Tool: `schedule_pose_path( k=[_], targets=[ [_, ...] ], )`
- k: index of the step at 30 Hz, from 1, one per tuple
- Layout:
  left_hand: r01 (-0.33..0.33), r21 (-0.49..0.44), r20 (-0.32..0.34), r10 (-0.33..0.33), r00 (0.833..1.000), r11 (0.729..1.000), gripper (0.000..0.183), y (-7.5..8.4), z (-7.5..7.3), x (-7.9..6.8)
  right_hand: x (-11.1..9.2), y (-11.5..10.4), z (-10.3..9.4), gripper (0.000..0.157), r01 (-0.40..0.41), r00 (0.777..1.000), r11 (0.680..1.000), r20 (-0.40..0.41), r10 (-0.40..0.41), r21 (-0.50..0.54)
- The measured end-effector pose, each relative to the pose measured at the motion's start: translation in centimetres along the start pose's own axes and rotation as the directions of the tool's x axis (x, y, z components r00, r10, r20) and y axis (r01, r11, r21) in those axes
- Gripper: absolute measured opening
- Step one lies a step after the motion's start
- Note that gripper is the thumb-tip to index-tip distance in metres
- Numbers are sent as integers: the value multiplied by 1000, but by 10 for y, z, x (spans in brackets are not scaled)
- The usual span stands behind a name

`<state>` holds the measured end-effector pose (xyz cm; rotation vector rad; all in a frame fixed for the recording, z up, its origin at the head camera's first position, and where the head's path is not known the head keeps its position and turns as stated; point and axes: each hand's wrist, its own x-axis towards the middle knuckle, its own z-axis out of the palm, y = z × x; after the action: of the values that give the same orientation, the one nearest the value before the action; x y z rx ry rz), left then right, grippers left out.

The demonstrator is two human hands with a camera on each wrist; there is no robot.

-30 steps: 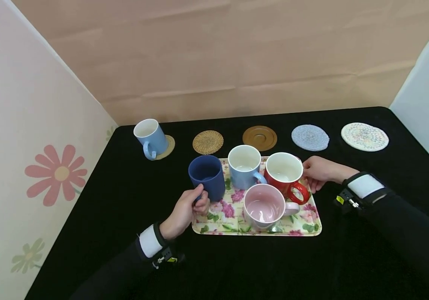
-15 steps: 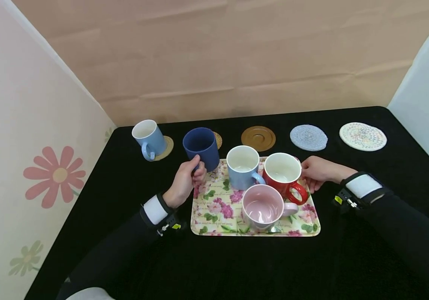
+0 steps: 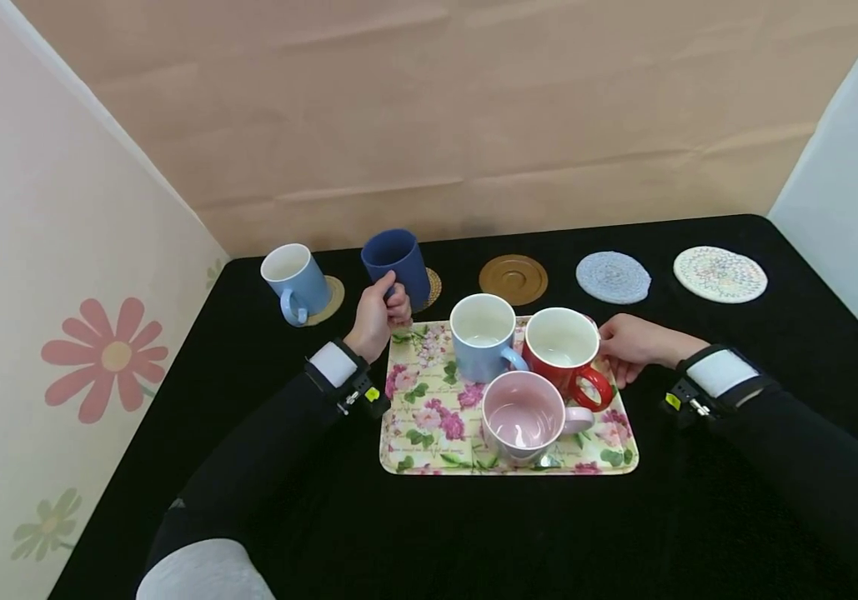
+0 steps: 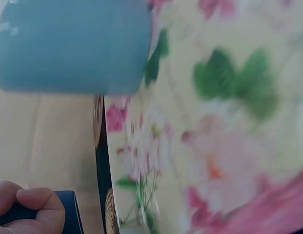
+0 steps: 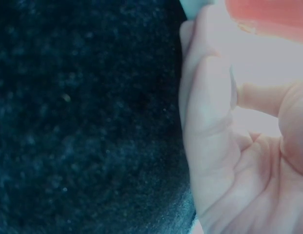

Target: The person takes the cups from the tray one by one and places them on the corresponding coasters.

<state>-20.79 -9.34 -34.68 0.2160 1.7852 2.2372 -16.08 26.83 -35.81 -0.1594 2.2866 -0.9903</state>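
Observation:
My left hand (image 3: 378, 318) grips the handle of a dark blue mug (image 3: 404, 262). The mug leans a little and overlaps a round woven coaster (image 3: 434, 287) behind the flowered tray (image 3: 417, 442). At the bottom left of the left wrist view, curled fingers (image 4: 41, 204) cover much of that mug. My right hand (image 3: 634, 346) pinches the tray's right edge, thumb on the inner side and fingers outside. On the tray stand a light blue mug (image 3: 483, 342), a red mug with a white inside (image 3: 559, 346) and a pink mug (image 3: 524, 417).
Another light blue mug (image 3: 297, 283) stands at the back left, partly over a tan coaster (image 3: 333, 302). Along the back lie a brown wooden coaster (image 3: 514, 279), a pale blue coaster (image 3: 613, 277) and a speckled white coaster (image 3: 721, 273). Walls border the black table (image 3: 489, 533).
My left hand has carried the dark blue mug from the tray's left side back and away to the woven coaster. The right hand has stayed at the tray's edge.

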Motion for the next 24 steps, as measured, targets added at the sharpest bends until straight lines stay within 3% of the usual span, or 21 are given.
schedule_pose_path(
  k=[10,24],
  targets=[
    [28,-25,-89,-30,996,999,55,-4,-1,31,1,5,1,25,8,1000,1000,-2,-8,-18],
    [79,2,-105,-78,991,997,54,-5,2,40,1,5,-1,27,14,1000,1000,-7,-14,-12]
  ],
)
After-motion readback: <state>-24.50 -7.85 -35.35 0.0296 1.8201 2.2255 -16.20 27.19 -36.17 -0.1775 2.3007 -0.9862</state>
